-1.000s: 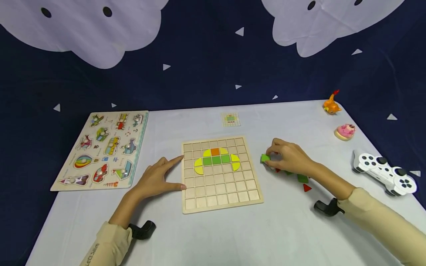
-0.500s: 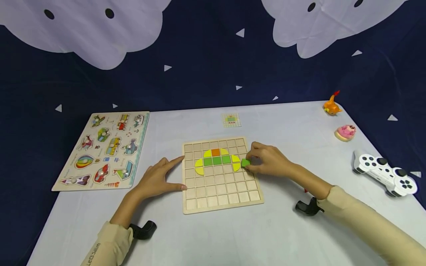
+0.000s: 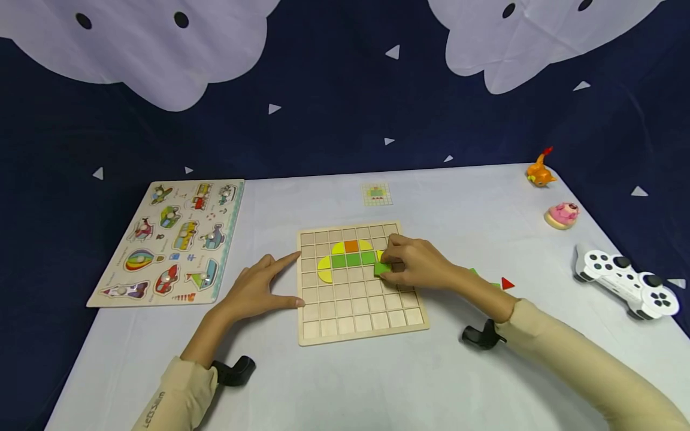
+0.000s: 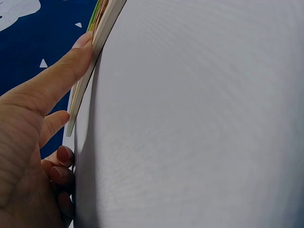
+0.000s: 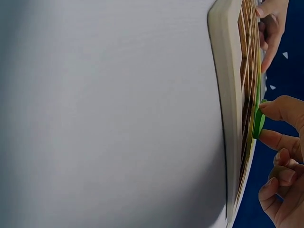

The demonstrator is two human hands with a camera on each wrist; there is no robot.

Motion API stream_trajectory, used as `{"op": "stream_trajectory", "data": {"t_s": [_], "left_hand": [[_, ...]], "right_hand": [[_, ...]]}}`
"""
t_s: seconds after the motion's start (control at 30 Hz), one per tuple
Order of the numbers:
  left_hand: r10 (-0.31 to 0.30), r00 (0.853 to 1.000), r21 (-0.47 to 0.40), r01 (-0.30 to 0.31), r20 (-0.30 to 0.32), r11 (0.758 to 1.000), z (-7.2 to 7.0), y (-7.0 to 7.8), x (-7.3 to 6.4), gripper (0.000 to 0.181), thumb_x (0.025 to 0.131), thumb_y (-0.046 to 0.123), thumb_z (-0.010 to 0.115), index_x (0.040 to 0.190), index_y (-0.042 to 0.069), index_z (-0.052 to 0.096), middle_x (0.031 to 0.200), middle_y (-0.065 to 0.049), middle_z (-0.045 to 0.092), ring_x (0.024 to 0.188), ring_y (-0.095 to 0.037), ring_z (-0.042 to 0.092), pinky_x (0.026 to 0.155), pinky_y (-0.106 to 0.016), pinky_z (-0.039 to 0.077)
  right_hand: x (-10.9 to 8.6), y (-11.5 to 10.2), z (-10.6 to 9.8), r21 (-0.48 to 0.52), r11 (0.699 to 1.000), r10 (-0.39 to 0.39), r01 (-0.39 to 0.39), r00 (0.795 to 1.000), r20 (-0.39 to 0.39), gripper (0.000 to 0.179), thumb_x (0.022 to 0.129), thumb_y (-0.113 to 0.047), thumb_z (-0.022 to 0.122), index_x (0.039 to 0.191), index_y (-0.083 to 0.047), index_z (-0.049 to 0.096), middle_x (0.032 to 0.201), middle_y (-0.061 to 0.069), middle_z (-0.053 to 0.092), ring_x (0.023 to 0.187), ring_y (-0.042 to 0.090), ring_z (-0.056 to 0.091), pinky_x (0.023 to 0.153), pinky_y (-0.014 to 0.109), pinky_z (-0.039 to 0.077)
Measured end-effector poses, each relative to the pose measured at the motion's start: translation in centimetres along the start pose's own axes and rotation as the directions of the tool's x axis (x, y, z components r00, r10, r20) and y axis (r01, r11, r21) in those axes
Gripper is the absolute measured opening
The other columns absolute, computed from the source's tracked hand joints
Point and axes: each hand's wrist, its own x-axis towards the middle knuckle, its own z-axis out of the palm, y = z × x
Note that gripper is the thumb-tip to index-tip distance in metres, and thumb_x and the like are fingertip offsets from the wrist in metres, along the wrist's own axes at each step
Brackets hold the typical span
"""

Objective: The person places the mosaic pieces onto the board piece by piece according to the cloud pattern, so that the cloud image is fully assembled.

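A square wooden grid board (image 3: 356,305) lies on the white table, with yellow quarter-round tiles (image 3: 324,269), green squares (image 3: 353,259) and one orange square (image 3: 351,246) set in its upper half. My left hand (image 3: 259,290) touches the board's left edge with a spread thumb and index finger. Between thumb and index finger, my right hand (image 3: 417,262) pinches a green square tile (image 3: 381,269) over the board, right of the green row. That hand partly hides the yellow tiles on the right side. In the right wrist view the pinched tile (image 5: 259,121) is at the board's surface.
Right of the board, a red triangle (image 3: 507,283) and green pieces lie partly behind the right forearm. A small pattern card (image 3: 377,194) sits beyond the board. A vehicle peg puzzle (image 3: 167,245) is at left; a white game controller (image 3: 625,281) and two small toys (image 3: 562,215) are at right.
My right hand has carried the green square tile leftward from the loose pieces to the board's grid. My left hand has stayed at the board's left edge.
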Motion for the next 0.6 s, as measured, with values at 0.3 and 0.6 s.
{"op": "stream_trajectory", "data": {"t_s": [0.3, 0.6], "left_hand": [[0.004, 1.000, -0.003, -0.004, 0.000, 1.000, -0.1, 0.1, 0.0, 0.100, 0.068, 0.059, 0.083, 0.152, 0.024, 0.043, 0.087, -0.002, 0.046, 0.068, -0.016, 0.036, 0.069, -0.033, 0.029], [0.004, 1.000, 0.003, -0.004, -0.004, 1.000, 0.0, 0.1, 0.0, 0.100, 0.067, 0.060, 0.083, 0.152, 0.025, 0.043, 0.086, -0.002, 0.045, 0.068, -0.016, 0.035, 0.068, -0.033, 0.029]], "right_hand": [[1.5, -1.4, 0.7, 0.009, 1.000, -0.018, 0.018, 1.000, 0.019, 0.019, 0.081, -0.026, 0.080, 0.093, -0.010, 0.077, 0.083, -0.003, 0.050, 0.069, 0.006, 0.043, 0.061, 0.022, 0.040], [3.0, -2.7, 1.8, 0.013, 0.997, -0.076, 0.076, 0.997, 0.014, 0.020, 0.081, -0.027, 0.079, 0.093, -0.011, 0.077, 0.082, -0.005, 0.048, 0.066, 0.003, 0.043, 0.061, 0.020, 0.041]]}}
